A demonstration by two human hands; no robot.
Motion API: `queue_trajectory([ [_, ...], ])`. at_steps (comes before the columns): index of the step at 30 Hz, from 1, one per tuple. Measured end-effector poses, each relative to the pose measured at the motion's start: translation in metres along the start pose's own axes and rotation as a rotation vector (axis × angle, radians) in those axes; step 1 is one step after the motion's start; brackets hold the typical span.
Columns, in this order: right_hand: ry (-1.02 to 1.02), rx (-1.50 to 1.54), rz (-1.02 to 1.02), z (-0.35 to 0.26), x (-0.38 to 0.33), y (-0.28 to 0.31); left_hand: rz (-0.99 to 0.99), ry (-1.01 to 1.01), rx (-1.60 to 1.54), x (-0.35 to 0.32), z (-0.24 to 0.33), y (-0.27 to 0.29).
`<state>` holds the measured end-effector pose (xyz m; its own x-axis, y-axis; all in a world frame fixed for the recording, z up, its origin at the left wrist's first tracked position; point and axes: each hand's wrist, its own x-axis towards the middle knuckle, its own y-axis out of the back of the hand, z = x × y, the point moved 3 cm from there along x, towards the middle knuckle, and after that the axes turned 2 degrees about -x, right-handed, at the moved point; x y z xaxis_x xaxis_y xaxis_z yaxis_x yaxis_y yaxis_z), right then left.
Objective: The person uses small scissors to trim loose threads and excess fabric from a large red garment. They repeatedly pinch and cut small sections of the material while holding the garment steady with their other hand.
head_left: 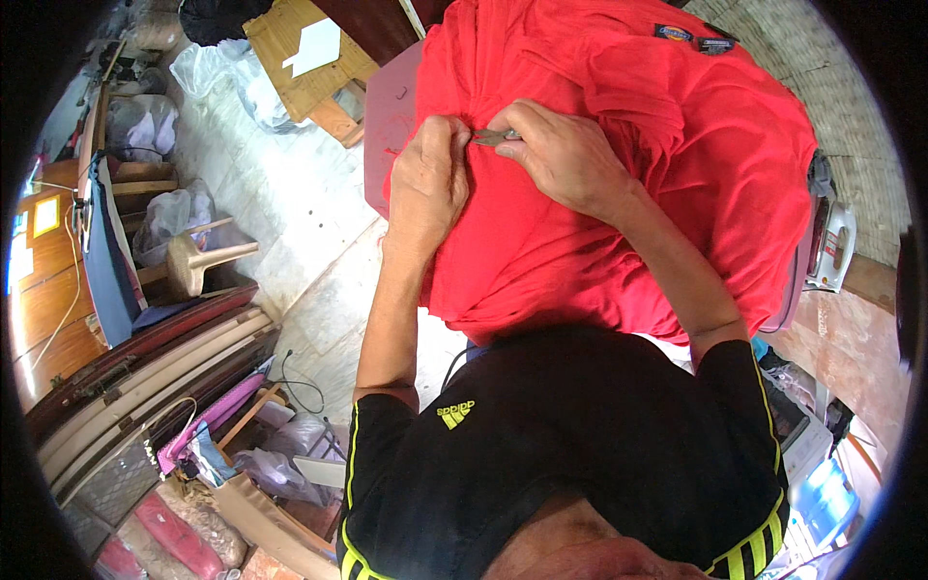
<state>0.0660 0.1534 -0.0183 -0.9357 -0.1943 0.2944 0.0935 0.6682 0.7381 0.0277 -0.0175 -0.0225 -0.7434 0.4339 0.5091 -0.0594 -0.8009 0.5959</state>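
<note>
A large red garment (551,251) lies spread and wrinkled over a pinkish table in front of me, with two small labels at its far right. My left hand (435,166) is closed on the garment's cloth near its left side, the fingers pinching a fold. Close beside it, my right hand (564,155) grips small metal thread snips (493,137), their tips pointing left at the pinched cloth. Loose red threads hang near the garment's left edge. The handle end of the snips is hidden in my right fingers.
The pinkish tabletop (387,116) shows left of the garment. A clothes iron (833,246) stands at the right. Beyond on the left are a wooden stool (314,58) with a white paper piece and plastic bags (232,82). Stacked boards (155,387) lie at lower left.
</note>
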Motion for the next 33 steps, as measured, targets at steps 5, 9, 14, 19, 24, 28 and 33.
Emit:
queue_trajectory([
  [5, 0.012, 0.016, -0.009, -0.003, 0.004, 0.001, -0.065, 0.004, 0.036, 0.003, 0.004, 0.005],
  [9, -0.001, 0.035, -0.049, -0.002, 0.005, 0.001, -0.113, -0.012, 0.077, 0.006, 0.006, 0.007],
  [14, -0.035, 0.201, -0.039, 0.007, 0.000, 0.005, -0.020, 0.255, -0.156, -0.005, -0.012, 0.013],
  [19, -0.135, 0.582, 0.034, 0.030, -0.006, -0.001, 0.020, 0.162, -0.091, -0.006, -0.022, 0.023],
  [24, -0.136, 0.563, 0.088, 0.028, -0.005, -0.002, -0.077, 0.142, -0.158, -0.001, 0.005, 0.013],
  [28, -0.113, 0.497, 0.028, 0.023, -0.008, -0.003, -0.095, 0.140, -0.178, -0.005, -0.009, 0.010],
  [33, -0.066, 0.269, -0.067, 0.010, -0.008, 0.004, -0.127, 0.234, -0.232, -0.004, -0.020, 0.013],
])
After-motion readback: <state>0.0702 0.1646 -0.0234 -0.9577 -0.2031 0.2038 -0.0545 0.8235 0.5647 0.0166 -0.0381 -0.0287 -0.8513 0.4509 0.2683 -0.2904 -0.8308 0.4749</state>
